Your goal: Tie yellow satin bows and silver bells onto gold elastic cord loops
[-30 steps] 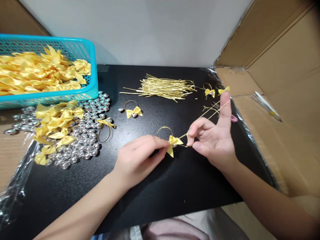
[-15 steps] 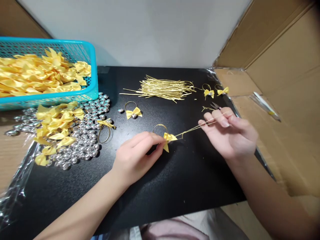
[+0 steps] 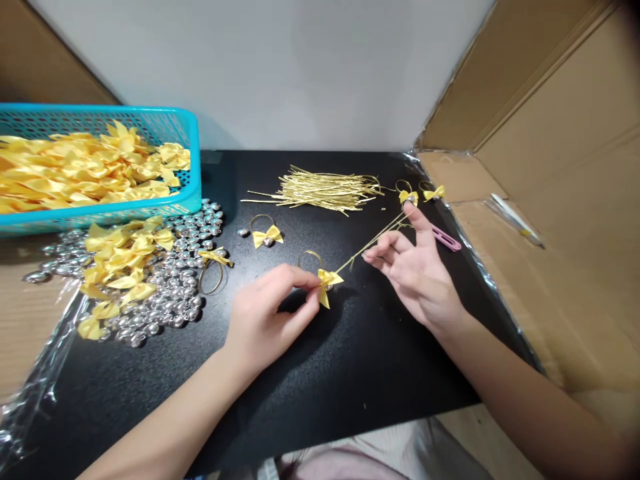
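Observation:
My left hand [image 3: 270,313] pinches a small yellow ribbon bow [image 3: 327,281] just above the black table [image 3: 350,360]. A gold loop [image 3: 310,255] sticks up behind the bow. Two gold cord ends [image 3: 373,241] run from the bow up and to the right, across the fingers of my right hand [image 3: 413,273]. That hand's fingers are spread, the index finger raised, with the cord lying between them. Whether the fingers grip the cord is unclear.
A turquoise basket [image 3: 193,173] of yellow bows stands at back left, beside loose bows [image 3: 123,257] on silver beads [image 3: 175,287]. Gold cords [image 3: 325,189] lie at the back, finished bows [image 3: 267,235] around them, a pink tool [image 3: 447,239] and a cardboard box [image 3: 550,220] to the right.
My right hand moved left and back toward the bow, its fingers opening with the index finger raised. The cord now slants more steeply. The camera tilted down slightly.

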Demonstrator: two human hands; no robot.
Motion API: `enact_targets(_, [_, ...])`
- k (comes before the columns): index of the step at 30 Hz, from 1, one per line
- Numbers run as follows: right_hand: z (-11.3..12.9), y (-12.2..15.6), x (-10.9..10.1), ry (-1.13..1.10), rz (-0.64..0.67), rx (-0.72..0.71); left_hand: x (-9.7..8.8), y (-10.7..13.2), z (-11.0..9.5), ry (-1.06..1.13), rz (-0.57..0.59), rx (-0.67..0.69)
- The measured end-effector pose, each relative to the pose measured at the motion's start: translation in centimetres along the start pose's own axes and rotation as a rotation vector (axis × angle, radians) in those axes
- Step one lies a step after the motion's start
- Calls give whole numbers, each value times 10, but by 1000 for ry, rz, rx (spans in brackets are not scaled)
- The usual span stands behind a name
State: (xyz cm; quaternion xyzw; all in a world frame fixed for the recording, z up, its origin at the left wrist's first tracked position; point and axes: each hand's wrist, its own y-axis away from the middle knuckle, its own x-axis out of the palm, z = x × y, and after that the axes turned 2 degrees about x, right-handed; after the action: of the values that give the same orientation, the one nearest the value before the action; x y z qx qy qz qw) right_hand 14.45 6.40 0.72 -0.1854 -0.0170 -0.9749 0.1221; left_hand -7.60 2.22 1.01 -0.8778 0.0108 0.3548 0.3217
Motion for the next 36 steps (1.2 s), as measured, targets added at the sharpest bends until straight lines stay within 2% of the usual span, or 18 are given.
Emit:
enact_targets(4, [-1, -5, 0, -164, -178, 108, -1, -1, 2, -24, -12, 25])
enact_targets(8, [0, -11, -2, -281, -280, 186, -1, -1, 3, -28, -23, 35])
enact_targets(11, [-1, -11, -1, -258, -350, 148, -1, -2, 3, -35, -40, 28])
enact_targets(13, [-4, -6, 1, -192, -383, 45, -2, -2, 2, -40, -50, 31])
enact_targets(15, [-9, 2, 6, -74, -328, -55, -1, -2, 2, -41, -60, 40])
enact_targets(16, [-11, 6, 9, 3, -255, -75, -1, -2, 2, -42, -61, 47])
enact_targets(17, [-13, 11, 14, 96, -129, -11, 0, -1, 2, -44, -63, 54])
enact_targets(18, [-15, 15, 19, 173, -12, 116, 1, -1, 3, -47, -67, 62])
enact_targets(19, [-17, 18, 23, 224, 81, 255, 1, 0, 3, -50, -72, 72])
enact_targets(20, [-19, 21, 28, 239, 119, 327, 2, 0, 3, -55, -78, 81])
enact_targets(22, [-22, 23, 35, 233, 121, 371, 3, 1, 2, -65, -89, 95])
enact_targets(27, [-28, 23, 40, 124, 106, 253, 6, 0, -5, -30, -93, 125])
enact_targets(30, [-29, 22, 40, 85, 50, 250, 8, 0, -8, 7, -88, 162])
enact_targets(36, [-27, 18, 38, -4, -18, 306, 6, 3, -7, -121, -62, 329])
